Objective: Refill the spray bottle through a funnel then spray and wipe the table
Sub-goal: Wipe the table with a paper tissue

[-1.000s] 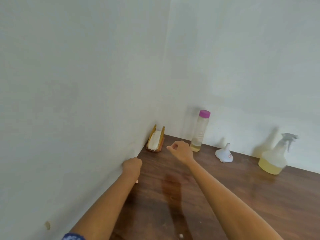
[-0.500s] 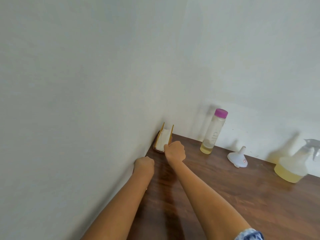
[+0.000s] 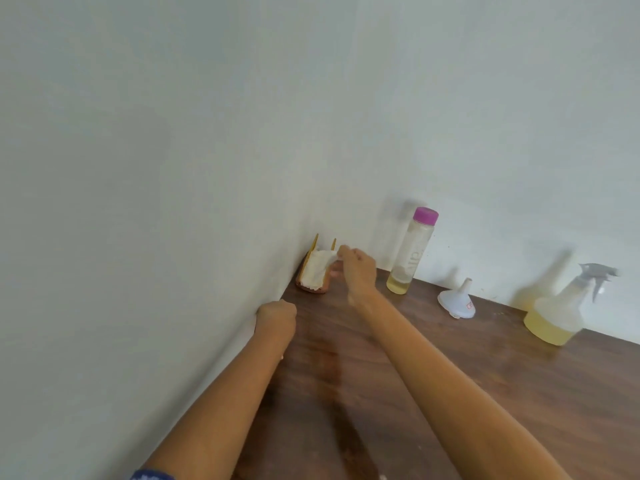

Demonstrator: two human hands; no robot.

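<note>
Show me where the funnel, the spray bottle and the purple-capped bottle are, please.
funnel (image 3: 456, 303): head view, on its wide cone.
spray bottle (image 3: 554, 315): head view, on its round body above the yellow liquid.
purple-capped bottle (image 3: 410, 258): head view, on its clear middle.

The table (image 3: 485, 393) is dark brown wood grain. A white tissue (image 3: 317, 270) sits in a tan holder (image 3: 311, 289). The clear bottle (image 3: 410, 251) has a purple cap and pale yellow liquid, as does the spray bottle (image 3: 557, 315) with its grey trigger. The funnel (image 3: 457, 301) is translucent white.
</note>
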